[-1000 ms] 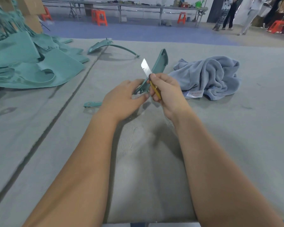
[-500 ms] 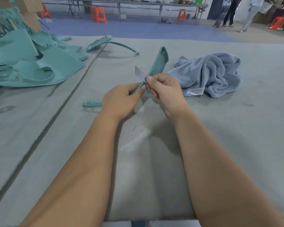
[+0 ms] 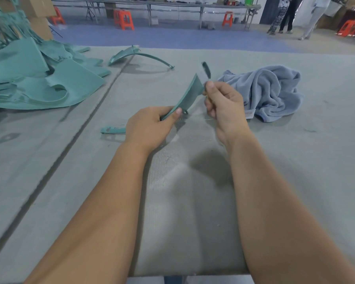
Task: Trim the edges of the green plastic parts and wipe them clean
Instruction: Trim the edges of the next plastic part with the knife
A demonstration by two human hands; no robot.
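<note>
- Left hand (image 3: 150, 128) curled round the lower end of a green plastic part (image 3: 188, 97), thumb pressed on its near face; the part rises up and to the right from this hand, clear of the worktop (image 3: 193, 212)
- Right hand (image 3: 225, 107) just right of the part's upper end, fingers curled into a loose fist, thumb tip touching the part's top edge
- A sliver of yellow shows between the right fingers; what is gripped there cannot be told
- A dark, blurred green tip (image 3: 206, 69) stands just above the right thumb; whether it belongs to the held part is unclear
- Blue-grey towel (image 3: 271, 91) crumpled on the worktop just right of the right hand, white label at its near edge
- Small green offcut (image 3: 113, 130) lies flat just left of the left hand
- Curved green strip (image 3: 139, 56) rests beyond the left hand, arching off the surface
- Pile of large green parts (image 3: 35, 78) well to the left of the left hand
- Fine shavings scattered on the grey cover below both hands
- Far back: orange stools (image 3: 124, 18), long tables, people standing at upper right
</note>
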